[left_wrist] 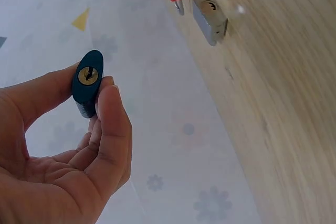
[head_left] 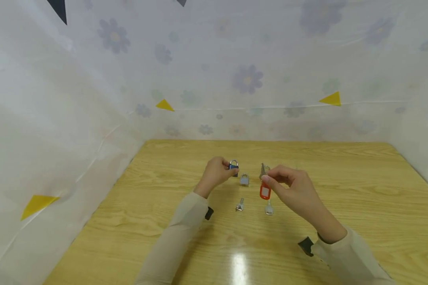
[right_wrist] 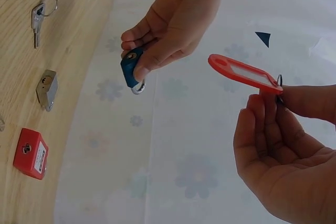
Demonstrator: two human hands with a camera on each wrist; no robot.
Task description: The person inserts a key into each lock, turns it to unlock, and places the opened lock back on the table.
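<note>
Blue padlock (left_wrist: 87,83), pinched keyhole-out in the left hand (head_left: 214,173) above the table (head_left: 342,190), could slip if the right hand's (head_left: 294,190) loosely pinched red-tagged key (right_wrist: 242,73) swings and jabs off-centre.

Head overview; close opposing wrist views

The bench (head_left: 342,190) is pale wood with plain grain, smooth and glossy, with a glare patch at lower centre. The blue padlock (left_wrist: 87,83) has a matt plastic-looking body, a brass keyhole and a shiny metal shackle. The grey padlock (right_wrist: 46,88) is brushed metal. The red tag (right_wrist: 244,74) is glossy plastic. The backdrop (head_left: 214,59) looks like thin, matt flowered sheeting.
</note>
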